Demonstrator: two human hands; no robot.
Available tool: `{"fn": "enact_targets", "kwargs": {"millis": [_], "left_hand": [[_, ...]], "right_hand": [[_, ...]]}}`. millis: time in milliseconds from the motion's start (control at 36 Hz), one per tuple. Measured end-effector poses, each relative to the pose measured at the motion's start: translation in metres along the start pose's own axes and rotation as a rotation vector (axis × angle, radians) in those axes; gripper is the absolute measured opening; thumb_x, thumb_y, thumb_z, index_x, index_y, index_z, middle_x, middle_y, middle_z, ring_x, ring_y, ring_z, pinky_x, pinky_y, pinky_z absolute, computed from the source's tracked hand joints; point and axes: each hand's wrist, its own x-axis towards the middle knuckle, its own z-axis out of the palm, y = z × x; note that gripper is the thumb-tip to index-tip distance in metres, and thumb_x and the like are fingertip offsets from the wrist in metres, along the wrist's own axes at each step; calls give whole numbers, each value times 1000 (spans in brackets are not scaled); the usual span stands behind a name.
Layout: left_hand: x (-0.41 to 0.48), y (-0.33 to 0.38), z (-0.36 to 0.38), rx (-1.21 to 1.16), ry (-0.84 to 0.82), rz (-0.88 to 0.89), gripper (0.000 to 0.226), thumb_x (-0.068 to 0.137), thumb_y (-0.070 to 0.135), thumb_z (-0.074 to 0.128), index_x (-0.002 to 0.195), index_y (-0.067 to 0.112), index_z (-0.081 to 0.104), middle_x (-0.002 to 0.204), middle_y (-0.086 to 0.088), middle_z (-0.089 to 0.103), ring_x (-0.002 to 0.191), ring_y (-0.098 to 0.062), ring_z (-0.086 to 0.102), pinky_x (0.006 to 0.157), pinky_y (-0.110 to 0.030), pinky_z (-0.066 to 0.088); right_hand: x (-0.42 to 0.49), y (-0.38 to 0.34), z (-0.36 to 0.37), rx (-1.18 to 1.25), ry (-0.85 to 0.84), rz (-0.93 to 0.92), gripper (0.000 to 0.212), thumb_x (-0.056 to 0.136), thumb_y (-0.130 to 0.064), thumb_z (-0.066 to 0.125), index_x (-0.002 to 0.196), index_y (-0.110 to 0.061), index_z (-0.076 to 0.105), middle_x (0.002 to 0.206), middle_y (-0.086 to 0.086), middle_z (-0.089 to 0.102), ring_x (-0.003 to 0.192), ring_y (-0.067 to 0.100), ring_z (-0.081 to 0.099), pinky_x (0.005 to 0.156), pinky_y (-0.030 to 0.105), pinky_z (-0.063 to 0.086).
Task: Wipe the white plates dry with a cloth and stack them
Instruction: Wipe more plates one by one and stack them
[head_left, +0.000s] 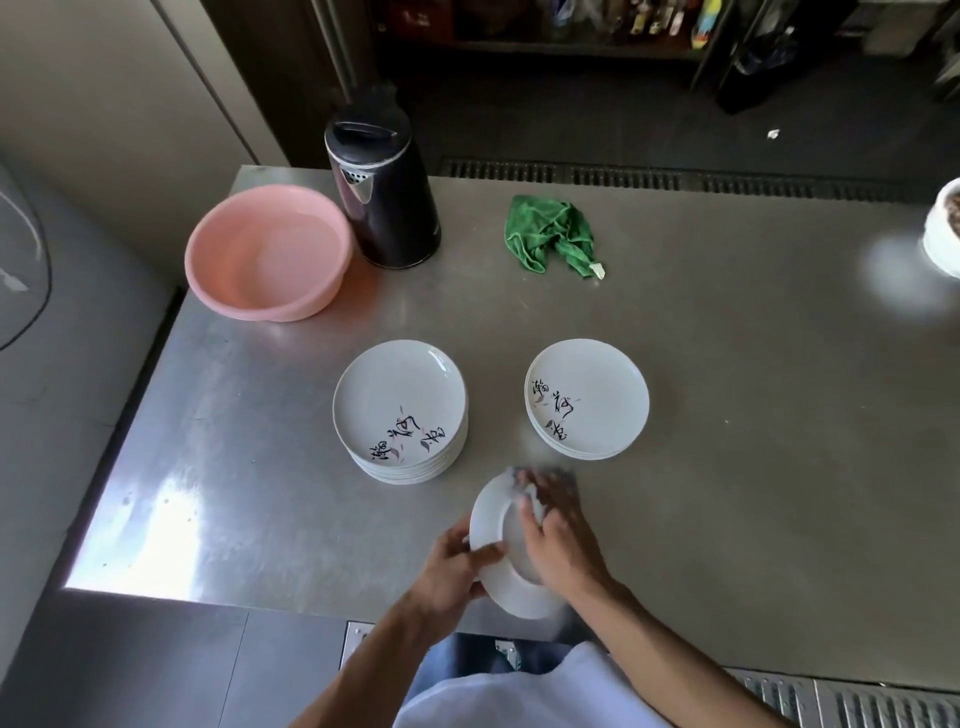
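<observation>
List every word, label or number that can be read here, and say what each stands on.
Top plate of the left stack: black brushed characters, too stylised to read surely.
Top plate of the right stack: the same kind of characters, likewise unreadable.
Bottles on the back shelf: labels too blurred.
Kettle, pink basin, green cloth: no text shows.
</observation>
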Motion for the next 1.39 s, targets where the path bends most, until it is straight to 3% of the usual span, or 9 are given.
{"fn": "enact_targets", "kwargs": {"millis": [167, 417, 583, 722, 861, 972, 1111, 1278, 1389], "left_hand": [[1, -2, -2, -54, 28, 8, 39, 79, 15, 76, 118, 15, 73, 117, -24, 72, 103, -39, 71, 89, -60, 56], [-3, 3, -6, 71, -69, 3, 40, 85, 21, 79, 123, 12, 70, 120, -22, 71, 105, -33, 70, 85, -45, 59], [-6, 3, -11, -35, 7, -20, 47, 76, 13, 79, 122, 14, 72, 119, -20, 72, 103, -32, 70, 86, -50, 60], [1, 21, -3, -209, 60, 4, 36, 94, -1, 57, 129, 4, 62, 121, -28, 68, 103, -36, 65, 90, -46, 55], [3, 37, 9, -222, 6, -11, 24, 95, -5, 53, 117, 0, 63, 101, -24, 68, 85, -29, 68, 72, -37, 61], [4, 42, 21, -354, -43, -89, 15, 89, 0, 61, 104, 2, 63, 95, -21, 67, 81, -26, 68, 68, -32, 62], [7, 43, 29, -181, 33, -115, 40, 99, 53, 56, 108, 16, 66, 101, -8, 70, 87, -20, 70, 67, -34, 59], [14, 27, 30, 310, 277, 167, 25, 95, 19, 71, 102, 12, 48, 104, -21, 67, 85, -20, 66, 71, -35, 54], [15, 26, 30, 263, 188, 147, 19, 99, 14, 64, 113, 15, 51, 114, -13, 65, 99, -24, 69, 67, -28, 59]], "right_hand": [[-6, 2, -7, 226, 79, 287, 49, 106, -40, 36, 152, -23, 38, 158, -5, 36, 147, 15, 31, 118, 32, 29], [-14, -9, 9, 30, -180, -343, 47, 105, -39, 35, 147, -21, 48, 157, -13, 35, 151, 8, 20, 124, 30, 12], [-1, 13, -9, 62, -2, 142, 43, 106, -26, 41, 148, -17, 45, 152, 3, 46, 141, 20, 42, 116, 30, 30], [-40, 10, -7, 49, -54, -205, 46, 105, -33, 43, 147, -15, 48, 157, -7, 28, 151, 12, 21, 123, 39, 21], [-54, 7, -20, -10, -5, -402, 62, 96, -47, 59, 145, -8, 49, 152, 1, 45, 145, 22, 35, 120, 40, 27], [-44, 9, -31, -93, 101, -459, 61, 73, -4, 69, 132, -15, 61, 129, -1, 63, 118, 22, 60, 102, 39, 48], [-22, 5, -52, 213, 232, -65, 47, 74, 4, 64, 105, -30, 66, 96, -27, 67, 86, -8, 61, 79, 7, 45], [-11, 12, -72, 565, 335, 267, 17, 81, -33, 73, 76, -31, 56, 66, -14, 59, 60, 3, 48, 58, 20, 40], [-6, 20, -85, 677, 324, 310, 17, 85, -21, 77, 83, -19, 60, 72, -6, 65, 63, 10, 53, 60, 27, 43]]}}
